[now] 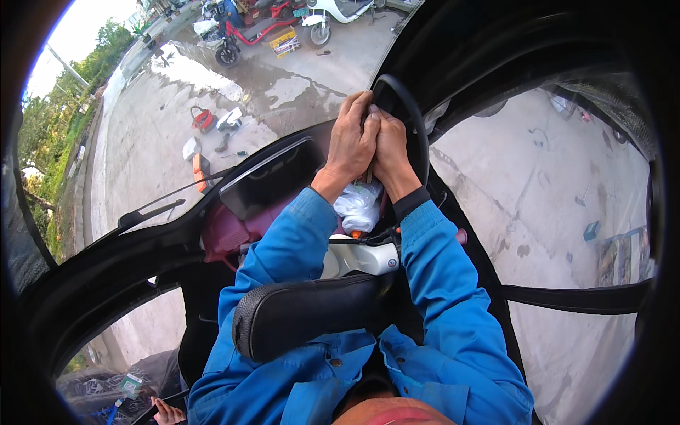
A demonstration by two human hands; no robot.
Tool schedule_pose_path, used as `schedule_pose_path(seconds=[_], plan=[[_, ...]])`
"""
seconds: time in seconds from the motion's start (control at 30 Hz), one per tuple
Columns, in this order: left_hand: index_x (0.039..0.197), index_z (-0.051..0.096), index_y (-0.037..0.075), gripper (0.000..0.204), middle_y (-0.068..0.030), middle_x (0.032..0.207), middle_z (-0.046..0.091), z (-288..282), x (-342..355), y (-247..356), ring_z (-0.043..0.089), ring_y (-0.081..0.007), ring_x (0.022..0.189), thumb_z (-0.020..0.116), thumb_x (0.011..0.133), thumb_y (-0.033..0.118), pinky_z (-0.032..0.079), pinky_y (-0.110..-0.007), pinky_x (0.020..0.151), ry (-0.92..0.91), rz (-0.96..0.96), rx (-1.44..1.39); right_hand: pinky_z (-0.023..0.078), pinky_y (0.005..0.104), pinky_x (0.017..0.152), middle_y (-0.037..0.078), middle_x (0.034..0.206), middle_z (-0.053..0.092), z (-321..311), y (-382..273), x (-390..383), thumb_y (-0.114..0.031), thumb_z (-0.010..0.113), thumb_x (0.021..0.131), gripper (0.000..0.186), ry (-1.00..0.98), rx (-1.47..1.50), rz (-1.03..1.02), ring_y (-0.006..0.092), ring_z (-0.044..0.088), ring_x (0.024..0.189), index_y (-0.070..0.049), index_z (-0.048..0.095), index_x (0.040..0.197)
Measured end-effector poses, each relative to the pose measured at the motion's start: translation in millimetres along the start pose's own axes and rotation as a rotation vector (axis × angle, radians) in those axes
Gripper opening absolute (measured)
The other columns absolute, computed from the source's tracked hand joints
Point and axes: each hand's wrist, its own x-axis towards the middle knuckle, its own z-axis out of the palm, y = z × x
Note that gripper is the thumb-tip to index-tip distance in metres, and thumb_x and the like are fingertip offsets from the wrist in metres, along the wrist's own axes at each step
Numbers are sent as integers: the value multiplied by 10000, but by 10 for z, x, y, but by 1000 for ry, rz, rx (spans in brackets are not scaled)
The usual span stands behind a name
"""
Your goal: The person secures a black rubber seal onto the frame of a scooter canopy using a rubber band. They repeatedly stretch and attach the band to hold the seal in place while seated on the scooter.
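My left hand and my right hand are pressed close together at the right edge of a small vehicle's dashboard, beside the curved black frame. Both have closed fingers around something narrow and dark, mostly hidden. A white plastic bag lies just below my hands, above white handlebars. A dark glossy screen or panel sits on the maroon dash, left of my hands. A black padded cushion lies between my forearms.
Outside, a red scooter and a white scooter stand on wet concrete. Scattered items include an orange object and a red object. A black bar crosses the right opening. Another person's hand shows at lower left.
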Motion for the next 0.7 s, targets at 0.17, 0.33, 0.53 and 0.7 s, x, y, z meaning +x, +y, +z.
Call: schedule_pose_path(seconds=[0.17, 0.33, 0.53, 0.7], plan=[[1425, 638, -65, 464, -252, 1435, 636, -57, 77, -17, 636, -420, 1318, 545, 1041, 179, 483, -421, 1153, -50, 0, 16, 576, 316, 884, 71, 1142, 727, 132, 89, -12, -185, 591, 1134, 272, 73, 137, -19, 157, 689, 987, 29, 729, 1231], [1406, 640, -109, 468, -263, 1430, 642, -105, 123, 18, 661, -435, 1287, 561, 1013, 132, 513, -412, 1130, -81, 22, 63, 558, 313, 948, 81, 1232, 722, 174, 89, -19, -149, 599, 1134, 261, 99, 188, -8, 158, 681, 1063, 49, 719, 1256], [1388, 671, -78, 513, -252, 1356, 676, -27, 154, 51, 666, -425, 1243, 551, 976, 204, 501, -414, 1103, -100, 14, 59, 549, 316, 998, 97, 1298, 710, 193, 56, -27, -122, 575, 1145, 259, 115, 266, 3, 167, 677, 1135, 41, 688, 1311], [1411, 635, -112, 528, -282, 1425, 641, -117, 146, 20, 657, -455, 1281, 556, 982, 187, 513, -432, 1121, -119, 31, 91, 567, 322, 927, 74, 1188, 727, 138, 140, -6, -124, 560, 1144, 233, 112, 154, -72, 158, 693, 1033, 36, 707, 1229]])
